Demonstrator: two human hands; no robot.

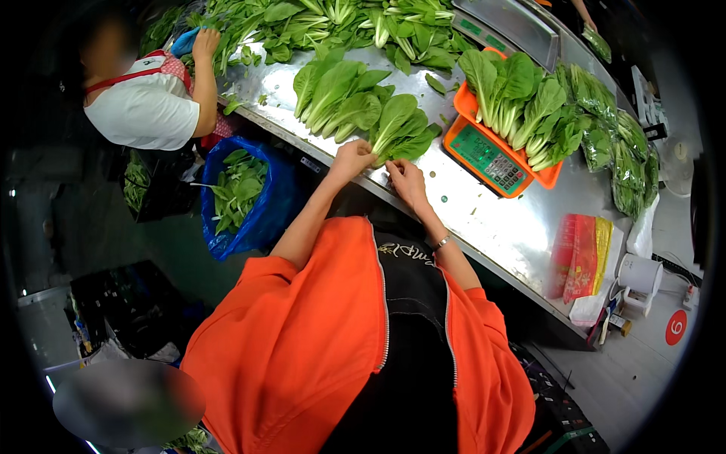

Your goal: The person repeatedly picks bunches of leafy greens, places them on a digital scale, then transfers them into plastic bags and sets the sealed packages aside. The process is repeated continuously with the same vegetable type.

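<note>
A head of leafy greens (399, 127) lies at the near edge of the metal table (488, 221), its stem end towards me. My left hand (353, 160) has its fingertips pinched on the left side of that stem end. Close to the right of it, my right hand (407, 180) has bent fingers near the base; whether they grip anything is unclear. A row of more leafy greens (340, 99) rests just beyond to the left. On the right, an orange digital scale (488, 162) carries an orange tray (465, 102) heaped with greens (519, 93).
Loose greens (363, 25) cover the far side. Bagged greens (627, 170), red and yellow plastic packaging (581, 255) and a white roll device (640, 275) are at right. A blue bag (272, 198) of leaves stands below the left edge, near a co-worker (147, 108). Another scale (516, 28) stands behind.
</note>
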